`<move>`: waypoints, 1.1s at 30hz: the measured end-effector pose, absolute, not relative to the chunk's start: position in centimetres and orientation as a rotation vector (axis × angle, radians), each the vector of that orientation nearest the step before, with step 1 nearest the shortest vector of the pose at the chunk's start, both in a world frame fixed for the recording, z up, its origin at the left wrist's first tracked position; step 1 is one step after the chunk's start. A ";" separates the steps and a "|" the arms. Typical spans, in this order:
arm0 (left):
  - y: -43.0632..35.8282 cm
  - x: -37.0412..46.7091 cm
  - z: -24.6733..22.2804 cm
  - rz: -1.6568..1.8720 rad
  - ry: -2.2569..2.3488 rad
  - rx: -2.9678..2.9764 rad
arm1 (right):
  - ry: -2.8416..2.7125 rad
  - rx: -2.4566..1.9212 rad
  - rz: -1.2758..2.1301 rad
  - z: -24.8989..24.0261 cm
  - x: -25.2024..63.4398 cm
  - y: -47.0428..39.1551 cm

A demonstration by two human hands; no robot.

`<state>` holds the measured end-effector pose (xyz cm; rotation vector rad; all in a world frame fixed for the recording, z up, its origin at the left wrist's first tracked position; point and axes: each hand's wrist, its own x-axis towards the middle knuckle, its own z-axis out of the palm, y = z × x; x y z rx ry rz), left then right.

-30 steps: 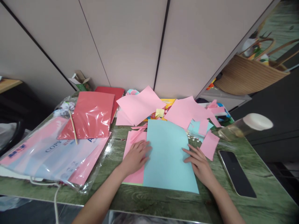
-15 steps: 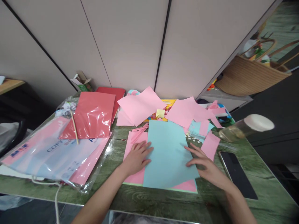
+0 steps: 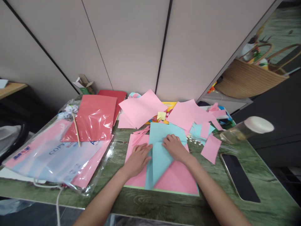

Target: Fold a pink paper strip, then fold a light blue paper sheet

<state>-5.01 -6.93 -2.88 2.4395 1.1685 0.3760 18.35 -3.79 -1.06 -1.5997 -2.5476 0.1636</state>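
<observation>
A light blue sheet of paper lies over pink paper, its lower right part folded up and over. My left hand lies flat at the sheet's left edge, fingers stretched out and touching it. On the folded flap is my right hand, its fingers close together and bent onto the paper; what is under the palm is hidden. Thin pink strips lie just above my left hand. Small white scraps and a pink paper piece lie to the right of the sheet.
Plastic-wrapped copy paper and red paper lie left, with a wooden stick on top. Loose pink sheets are against the wall. A phone and a bottle are right. A woven bag hangs beyond.
My right hand has moved left and away from me, carrying the blue sheet's right side into a fold. More of the pink paper beneath now shows. My left hand has barely moved.
</observation>
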 end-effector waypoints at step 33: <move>-7.2 -4.4 -3.4 0.409 1.232 2.502 | -2.512 -1.750 0.265 -3.3 15.9 -11.7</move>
